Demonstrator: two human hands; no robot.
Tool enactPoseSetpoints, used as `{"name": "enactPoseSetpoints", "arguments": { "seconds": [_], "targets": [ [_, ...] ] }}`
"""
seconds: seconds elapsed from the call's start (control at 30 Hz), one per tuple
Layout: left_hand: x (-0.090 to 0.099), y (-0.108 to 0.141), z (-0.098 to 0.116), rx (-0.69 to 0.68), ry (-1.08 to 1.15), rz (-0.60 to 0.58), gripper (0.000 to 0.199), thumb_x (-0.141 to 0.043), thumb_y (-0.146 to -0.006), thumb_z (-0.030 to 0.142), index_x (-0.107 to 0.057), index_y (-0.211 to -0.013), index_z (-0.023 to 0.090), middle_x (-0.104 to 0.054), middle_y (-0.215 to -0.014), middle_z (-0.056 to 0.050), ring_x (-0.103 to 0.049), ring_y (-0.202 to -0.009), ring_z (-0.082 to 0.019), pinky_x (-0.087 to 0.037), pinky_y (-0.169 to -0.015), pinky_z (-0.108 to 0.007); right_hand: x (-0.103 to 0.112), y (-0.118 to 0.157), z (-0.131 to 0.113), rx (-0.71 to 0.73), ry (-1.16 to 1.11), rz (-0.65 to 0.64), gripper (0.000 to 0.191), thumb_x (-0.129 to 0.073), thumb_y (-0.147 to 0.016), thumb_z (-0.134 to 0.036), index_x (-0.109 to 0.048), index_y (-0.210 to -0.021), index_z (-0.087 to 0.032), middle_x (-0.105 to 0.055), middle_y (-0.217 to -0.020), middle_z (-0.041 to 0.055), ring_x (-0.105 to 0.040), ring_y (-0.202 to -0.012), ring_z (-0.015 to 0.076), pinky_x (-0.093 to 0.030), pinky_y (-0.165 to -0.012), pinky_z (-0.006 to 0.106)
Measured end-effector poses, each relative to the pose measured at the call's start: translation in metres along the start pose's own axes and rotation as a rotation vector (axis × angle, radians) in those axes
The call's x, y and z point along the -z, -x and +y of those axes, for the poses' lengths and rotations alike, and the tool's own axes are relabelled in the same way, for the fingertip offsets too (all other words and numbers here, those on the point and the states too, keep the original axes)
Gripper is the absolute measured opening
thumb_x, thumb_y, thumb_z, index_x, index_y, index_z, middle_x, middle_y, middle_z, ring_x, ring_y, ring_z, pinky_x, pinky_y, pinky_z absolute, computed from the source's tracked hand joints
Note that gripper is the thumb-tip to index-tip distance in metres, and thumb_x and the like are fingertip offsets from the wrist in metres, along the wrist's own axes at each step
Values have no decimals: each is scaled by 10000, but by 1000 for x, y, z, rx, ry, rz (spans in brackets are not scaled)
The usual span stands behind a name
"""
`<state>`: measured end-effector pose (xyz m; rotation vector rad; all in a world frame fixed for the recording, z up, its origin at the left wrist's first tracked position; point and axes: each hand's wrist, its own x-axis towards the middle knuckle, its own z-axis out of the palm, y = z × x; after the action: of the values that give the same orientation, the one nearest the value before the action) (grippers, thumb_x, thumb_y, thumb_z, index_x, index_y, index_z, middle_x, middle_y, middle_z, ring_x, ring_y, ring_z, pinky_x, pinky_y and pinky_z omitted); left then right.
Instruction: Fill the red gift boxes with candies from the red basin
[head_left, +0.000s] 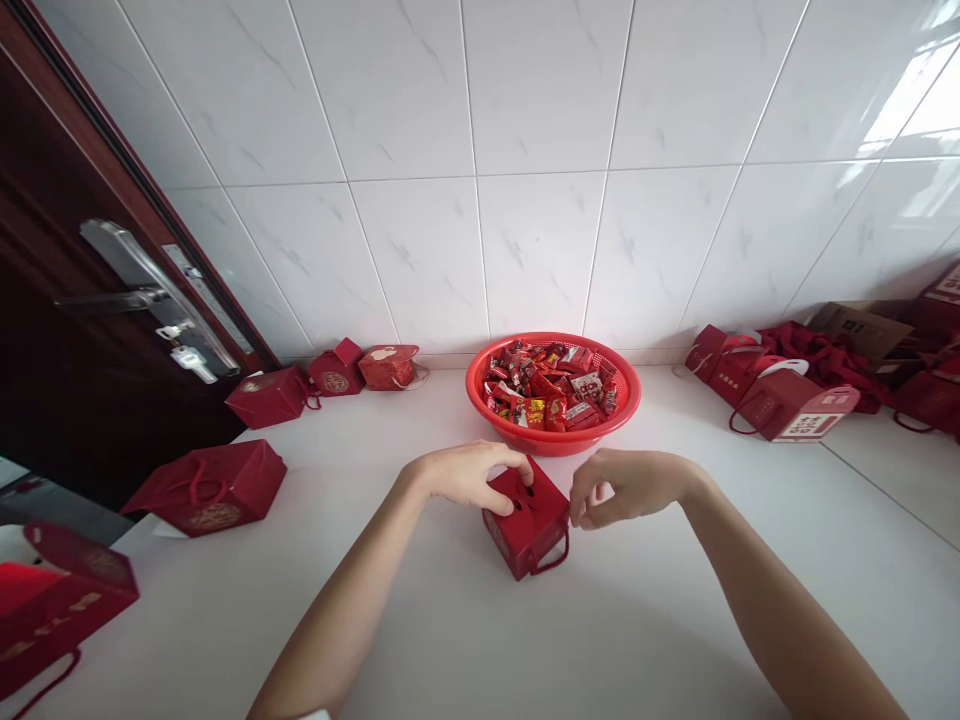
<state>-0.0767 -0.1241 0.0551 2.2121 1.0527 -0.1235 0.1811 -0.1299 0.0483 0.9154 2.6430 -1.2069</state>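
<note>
A small red gift box [531, 545] sits on the white counter in front of me, with dark holes in its top and a red cord handle [553, 566] hanging loose at its near right side. Across the top, my left hand [472, 474] grips the box, thumb and fingertips around the holes. At the box's right edge, my right hand [622, 487] is closed, its fingers curled by the upper part of the cord. What lies between those right fingertips is hidden. Just behind the box stands a red plastic basket [553, 440] heaped with wrapped sweets [551, 385].
Several red boxes [221, 490] stand on the left, by a dark door [45, 240] with keys in its lock. More red boxes [787, 400] and a brown carton [862, 330] crowd the right. A tiled wall [540, 250] borders the counter [450, 640] at the back.
</note>
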Motion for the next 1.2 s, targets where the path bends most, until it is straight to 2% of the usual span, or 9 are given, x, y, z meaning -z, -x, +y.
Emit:
{"name": "enactPoseSetpoints", "arguments": {
  "seconds": [0.1,0.2,0.47,0.63,0.7,0.8,0.97,1.1,1.2],
  "targets": [
    [1,2,2,57,-22,4,391,-684,-774,333,-670,-1164,305,-647,-1202,-20,-578,-1135,-246,-450,-874,-291,-14,1,15,16,-76,-104,335,-686,-835,-255,-768,-1159,-240,-739,-1191,48,-675,-1054,209,-506,-884,292],
    [2,4,5,81,-49,7,391,-684,-776,344,-676,-1166,316,-635,-1148,-21,-577,-1113,-242,-445,-860,-288,-25,1,22,16,-102,-84,428,-712,-823,-276,-724,-1250,-269,-710,-1270,41,-656,-1110,221,-502,-920,313],
    [2,5,8,119,-71,39,414,-690,-766,424,-686,-1163,306,-581,-1037,-31,-574,-1050,-240,-444,-824,-285,-39,5,15,-83,-47,51,317,-664,-869,-331,-750,-1145,-200,-728,-1171,84,-685,-1000,227,-523,-820,302],
    [1,5,8,110,-72,70,406,-686,-753,457,-704,-1109,262,-605,-930,-24,-585,-930,-232,-435,-719,-268,-44,8,19,-71,-58,178,250,-673,-856,-361,-777,-1004,-189,-739,-1111,97,-673,-962,241,-513,-850,344],
    [0,4,7,101,-60,78,412,-702,-730,458,-711,-1082,243,-615,-917,-25,-584,-887,-225,-427,-682,-265,-41,11,22,-23,-177,246,225,-688,-850,-362,-786,-948,-185,-754,-1010,88,-674,-899,224,-516,-830,341],
    [0,0,4,110,-27,100,418,-742,-681,474,-717,-1006,212,-623,-919,-34,-580,-853,-224,-421,-646,-266,-35,15,26,141,-536,292,187,-757,-817,-345,-783,-892,-176,-746,-847,55,-664,-786,179,-521,-761,314],
    [-3,-7,-2,110,52,128,389,-790,-616,467,-695,-867,186,-624,-810,-16,-561,-727,-196,-397,-586,-273,-33,12,25,401,-1001,383,237,-854,-747,-284,-772,-946,-184,-741,-802,28,-678,-763,148,-520,-737,289],
    [-7,-9,0,149,165,120,355,-828,-561,411,-634,-761,192,-585,-714,23,-515,-633,-158,-358,-535,-264,-34,4,19,424,-1116,390,273,-880,-713,-249,-764,-953,-192,-725,-808,8,-693,-769,136,-523,-770,279],
    [-9,-8,5,178,222,190,372,-841,-530,361,-545,-689,201,-545,-680,45,-474,-601,-139,-326,-512,-255,-29,0,12,365,-1137,395,301,-879,-696,-209,-746,-966,-193,-696,-805,-5,-711,-801,152,-519,-786,289]
  ]
}}
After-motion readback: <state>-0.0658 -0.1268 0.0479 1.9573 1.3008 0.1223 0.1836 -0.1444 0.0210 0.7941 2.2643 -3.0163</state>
